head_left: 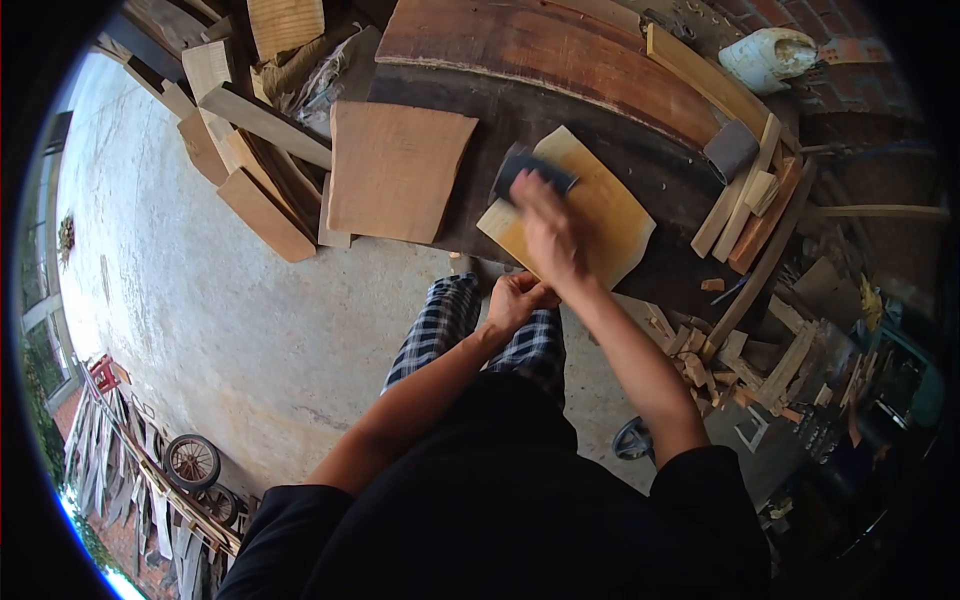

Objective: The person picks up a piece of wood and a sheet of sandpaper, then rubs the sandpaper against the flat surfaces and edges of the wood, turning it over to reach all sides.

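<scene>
A yellowish wooden board (610, 215) lies at a slant on the dark workbench (650, 170). My right hand (550, 230) is over the board, its fingers closed on a dark block that rests on the board's upper left part; block and fingers are blurred. At the board's lower edge, near my legs, my left hand (518, 302) has its fingers pressed together on the edge. Left of this board lies a second, lighter board (395, 170), touched by neither hand.
A long reddish plank (540, 55) crosses the bench's far side. A dark rolled piece (731, 150) and wood strips (740, 205) lie right. Boards (265, 215) lean at left. Scrap wood (735, 360) is heaped at lower right; wheels (193, 461) stand at lower left.
</scene>
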Tool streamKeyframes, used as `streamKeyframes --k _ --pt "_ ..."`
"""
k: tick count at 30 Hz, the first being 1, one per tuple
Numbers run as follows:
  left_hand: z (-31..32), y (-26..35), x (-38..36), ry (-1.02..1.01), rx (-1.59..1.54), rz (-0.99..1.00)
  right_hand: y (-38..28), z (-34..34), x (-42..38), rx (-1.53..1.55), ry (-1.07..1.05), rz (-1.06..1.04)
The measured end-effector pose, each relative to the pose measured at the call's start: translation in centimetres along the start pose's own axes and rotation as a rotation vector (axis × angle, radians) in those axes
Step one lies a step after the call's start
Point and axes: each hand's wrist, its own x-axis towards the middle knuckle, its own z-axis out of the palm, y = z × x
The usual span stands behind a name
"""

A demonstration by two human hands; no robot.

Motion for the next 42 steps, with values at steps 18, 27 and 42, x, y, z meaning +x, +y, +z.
streamKeyframes --k 18,27,42 --pt "2.0 1.8 -1.4 0.185 0.012 0.022 5.3 -5.8 0.6 0.119 0.179 0.408" --pt "0.7 11.3 4.0 0.492 1.625 0.745 0.0 -4.8 -8.3 -0.146 0.026 0.319" --pt "-0.2 10.6 5.7 0.14 1.712 0.845 2.3 -7.5 -14.1 -0.062 0.11 0.536"
